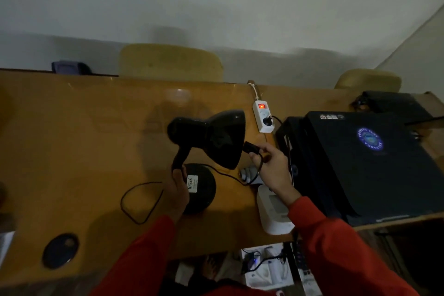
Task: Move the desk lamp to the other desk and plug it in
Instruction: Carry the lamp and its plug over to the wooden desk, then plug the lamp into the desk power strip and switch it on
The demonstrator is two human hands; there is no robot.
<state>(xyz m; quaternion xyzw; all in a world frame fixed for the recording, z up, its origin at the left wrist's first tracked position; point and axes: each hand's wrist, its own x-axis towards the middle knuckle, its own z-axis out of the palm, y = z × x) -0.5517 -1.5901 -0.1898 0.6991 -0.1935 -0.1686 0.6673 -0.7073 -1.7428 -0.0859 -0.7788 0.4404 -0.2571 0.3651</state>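
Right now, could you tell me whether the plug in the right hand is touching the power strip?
Apart. The head view shows the plug held in the right hand, with bare desk between it and the power strip.

Left hand (176, 190) covers part of the lamp base (200, 190); its label (192, 184) blurs past reading. At five o'clock the laptop (374, 163) is cut by the frame edge, its round sticker (369, 139) lettering unreadable.

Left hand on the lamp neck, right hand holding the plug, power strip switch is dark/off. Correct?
Not quite. The head view shows the power strip switch glowing red, so it is lit, not dark. The rest holds: the left hand grips the lamp neck and the right hand holds the plug.
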